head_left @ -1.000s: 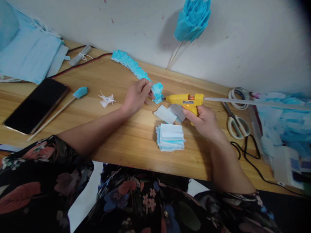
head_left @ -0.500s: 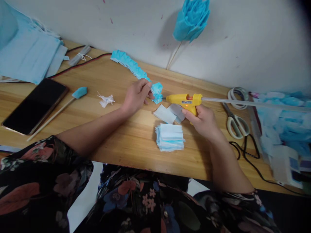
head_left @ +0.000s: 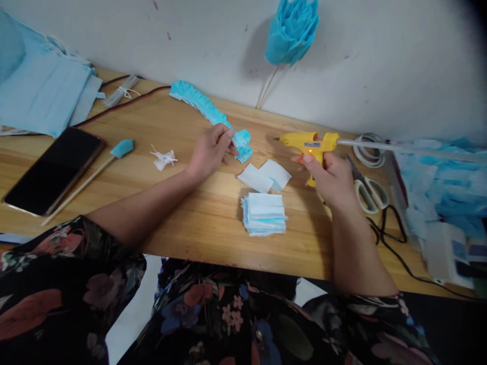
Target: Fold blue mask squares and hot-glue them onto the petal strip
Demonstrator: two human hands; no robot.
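While the left hand [head_left: 211,152] pinches a folded blue piece [head_left: 242,143] and the right hand [head_left: 337,180] grips the glue gun [head_left: 300,140], a careless swing of its nozzle [head_left: 276,138] could burn the left.

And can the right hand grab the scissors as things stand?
Probably not straight away: the right hand is wrapped around the yellow glue gun. Otherwise the way looks free, as the scissors lie close to its right.

Left hand [head_left: 209,151] pinching blue piece [head_left: 242,138]; right hand [head_left: 335,178] holding glue gun [head_left: 310,144].
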